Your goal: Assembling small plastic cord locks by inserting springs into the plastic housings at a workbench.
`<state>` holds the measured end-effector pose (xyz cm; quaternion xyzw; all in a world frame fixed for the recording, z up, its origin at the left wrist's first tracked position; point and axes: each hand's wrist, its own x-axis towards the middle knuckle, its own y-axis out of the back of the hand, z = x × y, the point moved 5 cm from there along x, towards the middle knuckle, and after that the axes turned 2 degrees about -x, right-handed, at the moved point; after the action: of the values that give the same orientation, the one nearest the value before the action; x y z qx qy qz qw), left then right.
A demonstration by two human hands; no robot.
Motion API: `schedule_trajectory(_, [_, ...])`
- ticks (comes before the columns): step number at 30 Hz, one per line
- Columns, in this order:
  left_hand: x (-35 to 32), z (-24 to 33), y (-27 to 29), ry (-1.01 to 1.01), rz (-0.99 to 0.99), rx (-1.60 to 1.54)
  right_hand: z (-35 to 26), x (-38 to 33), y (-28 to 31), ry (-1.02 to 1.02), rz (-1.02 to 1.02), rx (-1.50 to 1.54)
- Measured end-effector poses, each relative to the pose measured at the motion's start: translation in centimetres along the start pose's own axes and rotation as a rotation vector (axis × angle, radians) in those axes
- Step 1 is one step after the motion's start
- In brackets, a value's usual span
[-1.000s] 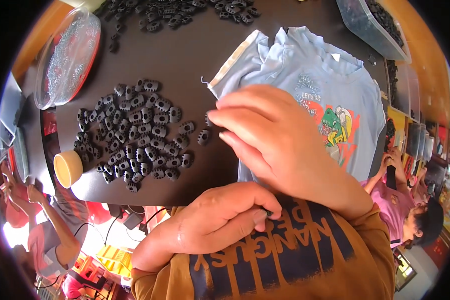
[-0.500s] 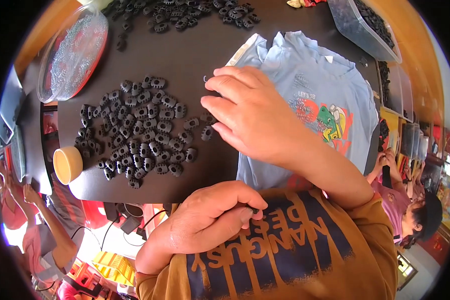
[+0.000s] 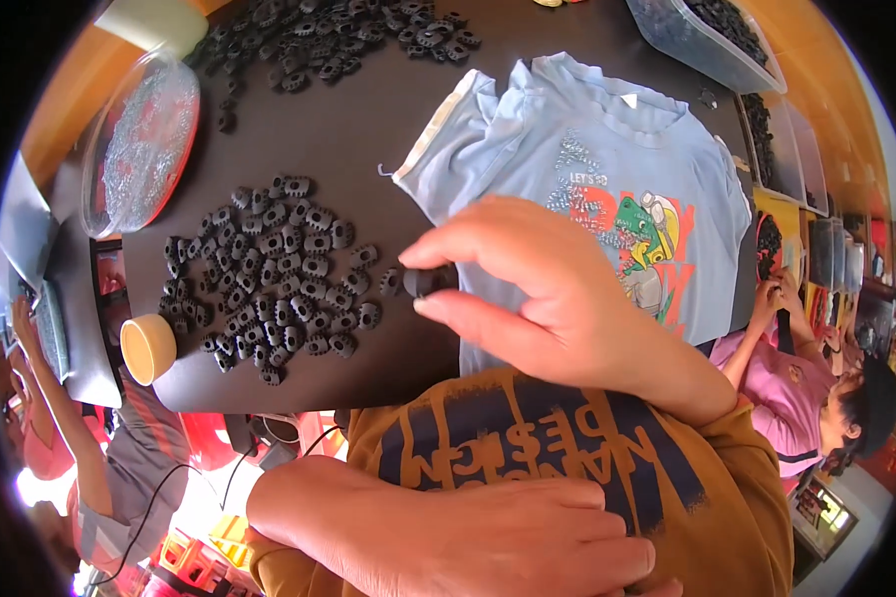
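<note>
My right hand (image 3: pixel 543 289) reaches over the front part of the table. Its thumb and index finger are bent around a small black plastic piece (image 3: pixel 430 280), which sits between their tips. Just left of these fingertips lies a wide spread of similar black toothed pieces (image 3: pixel 289 264). Low in the picture, my left hand (image 3: pixel 468 532) is in front of my brown shirt, its back turned up. The fingers there bend downward and the tips are hidden, so anything in them is out of sight. A light blue printed T-shirt (image 3: pixel 528 164) lies flat beyond my right forearm.
A round clear tray with a red edge (image 3: pixel 191 129) holds many small shiny metal bits at the left. A yellowish cup (image 3: pixel 149 348) stands at the table's near left edge. More black pieces (image 3: pixel 319 45) lie at the back. Clear bins (image 3: pixel 657 35) line the right. Other people work on both sides.
My left hand has moved down and to the right and turned its back up; the small dark piece it held no longer shows. My right hand has lowered, its thumb and index finger now around a black piece.
</note>
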<state>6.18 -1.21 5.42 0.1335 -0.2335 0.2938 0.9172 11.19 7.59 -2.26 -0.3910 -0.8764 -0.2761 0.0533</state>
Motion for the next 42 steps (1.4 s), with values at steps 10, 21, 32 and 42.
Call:
schedule_trajectory(10, [-0.5, -1.8, -1.7, -0.122, 0.267, -0.192, 1.2, -4.2, 1.2, -0.284, -0.035, 0.511])
schedule_trajectory(21, [-2.9, -7.2, 5.6, 0.439, 0.979, -0.347, 2.9, -5.1, 2.0, -0.238, 0.072, 0.555])
schedule_trajectory(32, [0.5, -9.2, 11.9, 0.704, 0.907, 0.081, 4.2, -5.4, 4.5, -0.307, 0.315, 0.615])
schedule_trajectory(42, [-5.2, -7.2, 10.9, 0.846, 0.588, 0.984, 4.4, -5.2, 3.7, -0.333, 0.267, 0.665])
